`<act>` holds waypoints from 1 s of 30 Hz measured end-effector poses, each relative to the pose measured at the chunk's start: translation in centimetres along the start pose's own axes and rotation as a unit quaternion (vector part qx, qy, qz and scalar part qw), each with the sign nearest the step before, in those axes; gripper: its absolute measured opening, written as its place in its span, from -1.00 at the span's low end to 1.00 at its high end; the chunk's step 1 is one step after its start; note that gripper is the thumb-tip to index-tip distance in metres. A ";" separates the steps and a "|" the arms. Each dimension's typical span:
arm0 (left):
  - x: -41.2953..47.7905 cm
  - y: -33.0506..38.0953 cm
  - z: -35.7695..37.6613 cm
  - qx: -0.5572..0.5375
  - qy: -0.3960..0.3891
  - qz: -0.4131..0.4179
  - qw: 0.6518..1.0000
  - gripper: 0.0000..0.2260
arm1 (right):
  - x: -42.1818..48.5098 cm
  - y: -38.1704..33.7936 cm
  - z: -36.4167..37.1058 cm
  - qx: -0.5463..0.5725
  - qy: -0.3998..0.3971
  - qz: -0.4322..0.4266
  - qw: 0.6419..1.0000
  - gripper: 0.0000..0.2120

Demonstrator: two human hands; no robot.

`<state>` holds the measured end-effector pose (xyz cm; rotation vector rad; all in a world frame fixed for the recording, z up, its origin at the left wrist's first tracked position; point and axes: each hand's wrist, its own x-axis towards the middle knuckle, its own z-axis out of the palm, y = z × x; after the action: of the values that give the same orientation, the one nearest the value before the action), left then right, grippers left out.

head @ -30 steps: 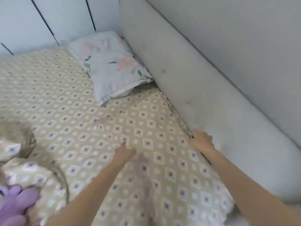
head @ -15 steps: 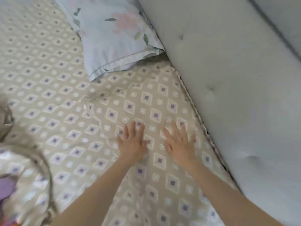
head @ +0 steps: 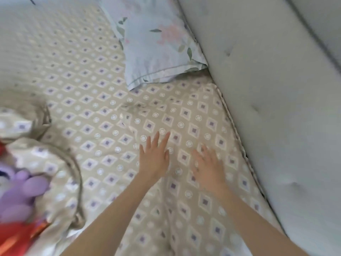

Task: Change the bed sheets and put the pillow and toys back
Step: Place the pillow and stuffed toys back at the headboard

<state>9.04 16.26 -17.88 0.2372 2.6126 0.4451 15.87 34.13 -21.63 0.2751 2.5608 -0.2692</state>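
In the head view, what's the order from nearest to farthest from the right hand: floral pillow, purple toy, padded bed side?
From the right hand:
1. padded bed side, just to its right.
2. floral pillow, ahead, lying against that side.
3. purple toy, at the far left edge.

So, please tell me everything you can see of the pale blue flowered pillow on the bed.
The pale blue fabric pillow has a soft, wrinkled case printed with pink flowers and green leaves, and a flat stitched border at its near edge. It lies flat on the beige diamond-patterned sheet, its right side against the grey padded panel. The picture's top edge cuts off its far end. Nothing rests on it.
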 end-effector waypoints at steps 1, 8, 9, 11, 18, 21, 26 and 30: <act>-0.5 -0.2 -0.7 -0.008 0.013 0.001 1.000 -0.50 | -0.3 -0.7 -0.9 0.018 0.036 0.001 0.999 -0.41; -7.5 -4.1 -8.5 -0.126 0.183 -0.006 0.975 -0.62 | -5.5 -9.0 -9.2 0.158 0.188 -0.057 0.968 -0.61; -8.7 -4.9 -9.7 -0.137 0.208 -0.006 0.969 -0.63 | -6.6 -10.5 -10.2 0.175 0.209 -0.075 0.959 -0.64; -11.6 -7.1 -12.1 -0.151 0.250 -0.011 0.956 -0.66 | -9.0 -13.7 -11.7 0.188 0.239 -0.115 0.946 -0.68; -22.9 -17.4 -18.3 -0.177 0.337 -0.076 0.922 -0.68 | -17.1 -26.1 -12.3 0.143 0.213 -0.192 0.947 -0.71; -27.7 -23.0 -19.7 -0.203 0.338 -0.108 0.912 -0.69 | -20.2 -31.7 -10.7 0.113 0.175 -0.234 0.950 -0.72; -34.4 -31.9 -20.9 -0.231 0.345 -0.131 0.900 -0.69 | -24.0 -40.1 -8.1 0.088 0.159 -0.264 0.947 -0.73; -38.0 -38.1 -21.4 -0.273 0.313 -0.189 0.890 -0.63 | -26.5 -46.7 -6.7 0.098 0.129 -0.285 0.945 -0.74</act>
<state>28.48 -34.21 2.80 -0.7009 2.8723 1.2406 22.87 -12.72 4.50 -0.4004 2.8249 -0.7459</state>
